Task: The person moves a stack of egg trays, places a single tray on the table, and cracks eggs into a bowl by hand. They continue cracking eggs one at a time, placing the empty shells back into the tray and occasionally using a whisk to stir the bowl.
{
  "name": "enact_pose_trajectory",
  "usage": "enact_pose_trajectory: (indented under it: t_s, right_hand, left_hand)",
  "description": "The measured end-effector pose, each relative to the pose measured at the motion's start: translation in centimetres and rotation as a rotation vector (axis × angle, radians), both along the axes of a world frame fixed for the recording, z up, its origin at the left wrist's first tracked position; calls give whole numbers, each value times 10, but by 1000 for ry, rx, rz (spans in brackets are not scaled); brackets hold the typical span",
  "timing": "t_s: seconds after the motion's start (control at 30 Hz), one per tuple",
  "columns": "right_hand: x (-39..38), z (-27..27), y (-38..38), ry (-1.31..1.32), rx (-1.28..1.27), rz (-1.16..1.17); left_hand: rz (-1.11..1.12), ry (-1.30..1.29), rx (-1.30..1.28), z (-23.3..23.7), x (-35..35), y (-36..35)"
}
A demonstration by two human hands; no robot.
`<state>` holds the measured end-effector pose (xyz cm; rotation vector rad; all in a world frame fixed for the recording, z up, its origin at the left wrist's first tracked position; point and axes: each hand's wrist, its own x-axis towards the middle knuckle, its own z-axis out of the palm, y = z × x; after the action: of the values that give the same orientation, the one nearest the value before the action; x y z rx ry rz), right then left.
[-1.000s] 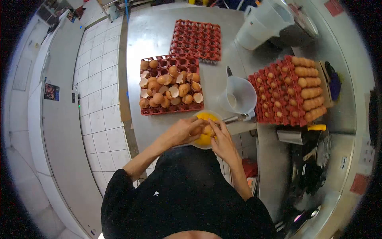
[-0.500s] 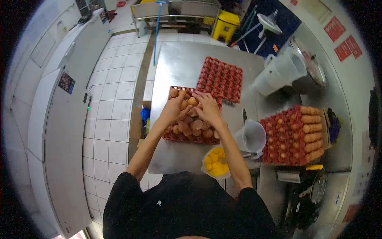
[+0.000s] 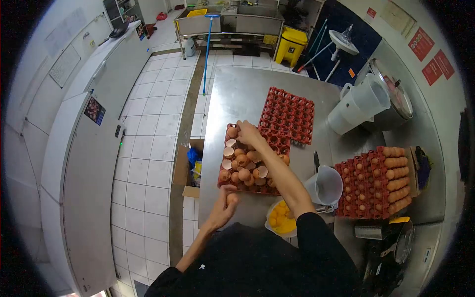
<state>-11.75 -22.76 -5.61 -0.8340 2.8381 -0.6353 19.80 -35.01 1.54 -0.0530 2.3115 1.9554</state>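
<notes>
A red egg tray (image 3: pixel 222 163) on the steel table holds several brown eggs and broken shells (image 3: pixel 227 164). My right hand (image 3: pixel 249 134) reaches to the tray's far end beside an egg (image 3: pixel 232 131); its fingertips are bent and what they hold, if anything, is hidden. Below the tray's near left corner, my left hand (image 3: pixel 221 210) is closed around a brown egg (image 3: pixel 231 199). A bowl (image 3: pixel 282 218) of yellow yolks stands near the table's front edge, partly behind my right arm. Beyond the tray lies an empty red tray (image 3: pixel 287 114).
Right of the bowl stands a translucent jug (image 3: pixel 324 185), then stacked trays of eggs (image 3: pixel 368 183). A larger jug (image 3: pixel 358 105) lies tilted at the back right beside a metal pot (image 3: pixel 396 94). The steel table (image 3: pixel 237 84) has a cardboard box (image 3: pixel 194 191) at its left.
My left hand has moved from the tray down toward me with an egg. My right hand has shifted to the tray's far left end. The camera view has shifted slightly.
</notes>
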Motion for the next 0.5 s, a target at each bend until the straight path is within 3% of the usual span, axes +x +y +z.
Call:
enact_pose_trajectory:
  t_s: [0.03, 0.13, 0.17, 0.2, 0.23, 0.27, 0.33, 0.4, 0.47, 0.5]
  right_hand:
    - [-1, 1, 4, -6, 1, 6]
    - [15, 25, 18, -68, -83, -108]
    - [25, 33, 27, -115, -346, -181]
    - [39, 43, 39, -161, -605, -256]
    - [61, 60, 51, -332, -890, -285]
    - [93, 80, 62, -503, -1177, -321]
    - [176, 138, 80, -741, -1673, -382]
    - [237, 136, 106, -777, -1852, -297]
    - [287, 161, 107, -709, -1880, -584]
    - [304, 154, 118, -684, -1901, -629]
  left_hand:
    - [-24, -288, 210, 6, 9, 3]
    - [14, -83, 97, 1, 4, 12]
    - [10, -83, 99, 12, -2, 16]
    - [55, 128, -19, 34, -8, 22]
    - [95, 334, -133, 54, -14, 29]
    - [76, 321, -121, 71, -18, 36]
    - [260, 860, -177, 91, -24, 54]
    - [391, 1059, -72, 80, -30, 85]
    - [285, 1043, -111, 73, -31, 112]
    - [159, 902, -148, 68, -28, 124]
